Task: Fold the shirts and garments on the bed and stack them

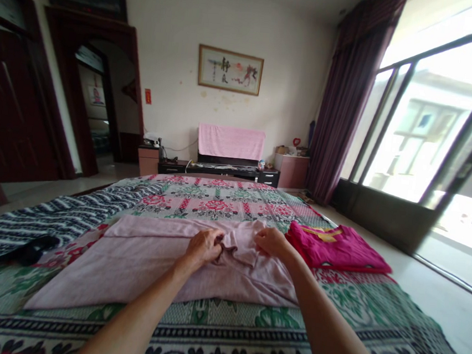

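Observation:
A pale pink garment [135, 267], which looks like a long shirt, lies spread sideways on the patterned bed cover, its upper part folded over. My left hand [205, 246] pinches the cloth near the middle, beside a small bunched fold. To its right, my right hand [270, 241] grips the same garment close to its far edge, fingers curled into the fabric. Between the two hands the cloth is wrinkled. Just right of my right hand sits a folded magenta garment [346, 249] with a yellow print.
The patterned bed cover [217, 195] stretches forward to a low black cabinet [223, 171]. A black-and-white striped garment [69, 214] lies at the left. On the right are a purple curtain [345, 109] and large glass doors [427, 134]; a doorway [102, 97] opens at the left.

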Action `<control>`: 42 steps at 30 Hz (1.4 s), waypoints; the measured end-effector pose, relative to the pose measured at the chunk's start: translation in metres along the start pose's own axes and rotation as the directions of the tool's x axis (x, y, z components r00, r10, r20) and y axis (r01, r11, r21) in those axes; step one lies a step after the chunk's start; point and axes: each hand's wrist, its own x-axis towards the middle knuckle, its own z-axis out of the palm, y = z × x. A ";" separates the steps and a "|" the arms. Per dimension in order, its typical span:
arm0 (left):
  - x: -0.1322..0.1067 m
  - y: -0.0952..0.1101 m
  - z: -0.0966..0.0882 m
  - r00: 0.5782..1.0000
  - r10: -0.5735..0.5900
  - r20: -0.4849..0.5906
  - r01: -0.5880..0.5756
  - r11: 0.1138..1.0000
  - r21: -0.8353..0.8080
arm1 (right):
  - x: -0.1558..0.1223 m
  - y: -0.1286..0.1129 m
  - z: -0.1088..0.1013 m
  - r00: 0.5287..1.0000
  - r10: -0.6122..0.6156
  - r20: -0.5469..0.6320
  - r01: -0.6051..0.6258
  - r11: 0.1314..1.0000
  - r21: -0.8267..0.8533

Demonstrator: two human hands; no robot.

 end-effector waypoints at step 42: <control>-0.004 -0.005 0.022 0.945 0.326 -0.031 -0.324 0.944 0.062 | -0.015 -0.003 -0.002 0.951 0.021 0.310 0.029 0.988 -0.154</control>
